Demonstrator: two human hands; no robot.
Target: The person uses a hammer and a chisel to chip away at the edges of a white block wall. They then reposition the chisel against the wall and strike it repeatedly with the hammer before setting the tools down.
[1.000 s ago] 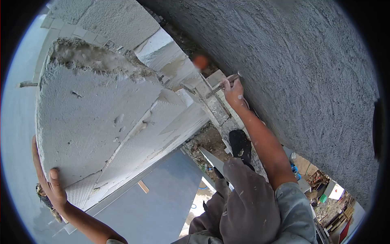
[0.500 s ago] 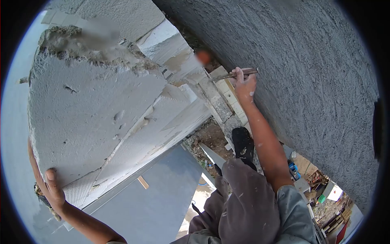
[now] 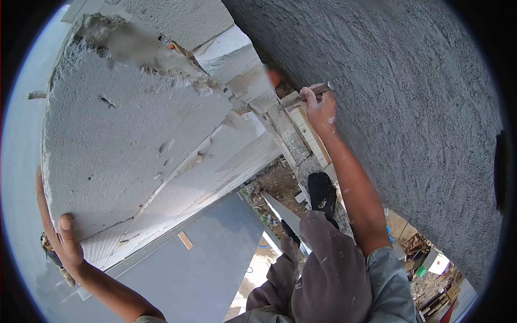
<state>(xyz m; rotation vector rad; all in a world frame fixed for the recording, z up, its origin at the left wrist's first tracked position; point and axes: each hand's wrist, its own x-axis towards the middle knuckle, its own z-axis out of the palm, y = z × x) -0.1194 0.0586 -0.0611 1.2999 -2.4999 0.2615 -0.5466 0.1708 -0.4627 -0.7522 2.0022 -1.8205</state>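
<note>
Head view: at ten o'clock I judge the masonry block (image 3: 126, 134) heavy, brittle, best held where the left hand (image 3: 65, 246) clasps its edge; at one, the right hand (image 3: 322, 112) grips a slim tool (image 3: 293, 100).

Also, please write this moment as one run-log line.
left hand: grips edge of large rough white block | right hand: holds slim brownish rod-shaped tool | rough grey wall: right side

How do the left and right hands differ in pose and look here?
The left hand is open against the white block, thumb on its face; the right hand is closed around a narrow tool. The right hand has pale smears; none are plain on the left hand. Both are bare.
</note>
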